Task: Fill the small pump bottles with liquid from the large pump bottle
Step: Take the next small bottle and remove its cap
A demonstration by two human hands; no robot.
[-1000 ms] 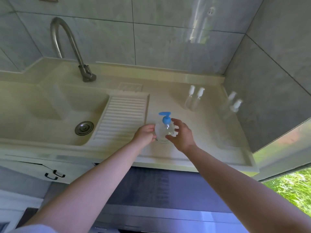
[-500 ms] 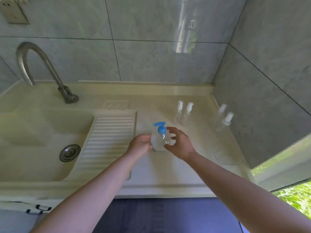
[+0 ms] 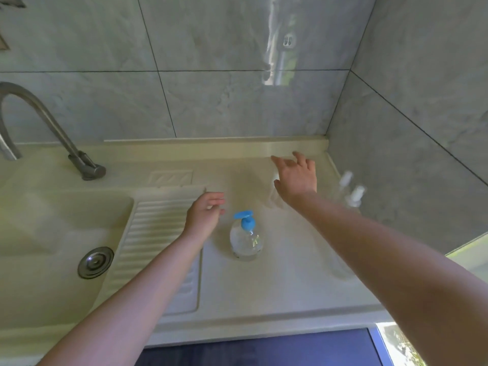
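Now both hands are seen let go. The left hand [image 3: 204, 213] is held loose, fingers relaxed, just left of the big bottle [image 3: 245, 237], gripping nothing. The right hand [image 3: 295, 178] is stretched toward the upper right, fingers spread, over two blurred small bottles [image 3: 274, 199]. Half a second ago the big bottle was cupped by both hands; it is left standing alone at centre frame.
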